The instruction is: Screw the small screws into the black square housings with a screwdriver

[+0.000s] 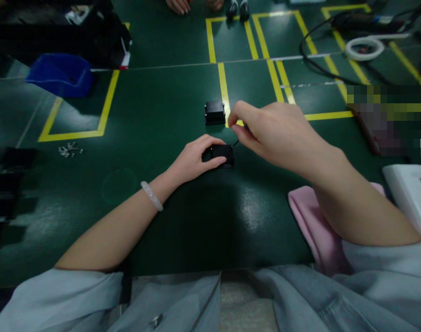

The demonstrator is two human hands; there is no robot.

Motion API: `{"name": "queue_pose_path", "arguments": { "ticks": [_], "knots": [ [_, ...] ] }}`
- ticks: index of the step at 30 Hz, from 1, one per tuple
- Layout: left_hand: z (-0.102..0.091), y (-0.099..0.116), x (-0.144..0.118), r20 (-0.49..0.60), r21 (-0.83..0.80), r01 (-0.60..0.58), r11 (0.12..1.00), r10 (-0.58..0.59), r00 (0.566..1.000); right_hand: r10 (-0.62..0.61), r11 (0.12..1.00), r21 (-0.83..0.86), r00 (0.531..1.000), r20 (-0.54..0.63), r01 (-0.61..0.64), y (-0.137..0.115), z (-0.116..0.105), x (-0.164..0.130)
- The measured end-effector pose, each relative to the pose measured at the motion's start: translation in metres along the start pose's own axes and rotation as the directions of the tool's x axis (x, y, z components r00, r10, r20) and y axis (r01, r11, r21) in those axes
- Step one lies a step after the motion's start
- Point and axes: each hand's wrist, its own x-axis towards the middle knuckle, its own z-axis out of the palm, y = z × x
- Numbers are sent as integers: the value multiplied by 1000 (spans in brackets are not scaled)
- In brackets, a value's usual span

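My left hand (203, 157) grips a small black box (224, 151) on the green table, thumb on its near side and fingers over the far side. My right hand (262, 127) is closed in a pinch around a thin dark rod-like tool (235, 143). Its lower end meets the box's right corner; most of the tool is hidden by the fingers, so its exact kind is unclear. A similar black box (215, 112) with shiny screws at its sides stands just beyond my hands.
Loose screws (70, 150) lie at the left, near a blue bin (60, 76). Several black parts (3, 184) line the left edge. On the right are a pink cloth (305, 212), a white device (409, 193) and a white ring (364, 48). Another person's hand (178, 5) shows at the far edge.
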Motion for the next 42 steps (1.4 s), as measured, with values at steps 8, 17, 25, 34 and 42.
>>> {"name": "queue_pose_path", "arguments": {
  "ticks": [8, 17, 25, 34, 42],
  "knots": [
    [-1, 1, 0, 2, 0, -2, 1000, 2, 1000, -21, 996, 86, 1000, -4, 21, 2, -1, -1],
    [-1, 1, 0, 2, -1, -4, 1000, 4, 1000, -25, 997, 75, 999, -36, 28, 2, 1, -1],
    [0, 0, 0, -3, -3, -18, 1000, 18, 1000, 19, 1000, 4, 1000, 4, -19, -1, 0, 1],
    [-1, 0, -1, 2, -6, -15, 1000, 15, 1000, -13, 996, 85, 1000, -13, 14, 1, 0, -1],
    [-2, 1, 0, -1, -10, -18, 1000, 18, 1000, -4, 999, 42, 1000, -25, 5, -1, -1, 0]
  ]
}}
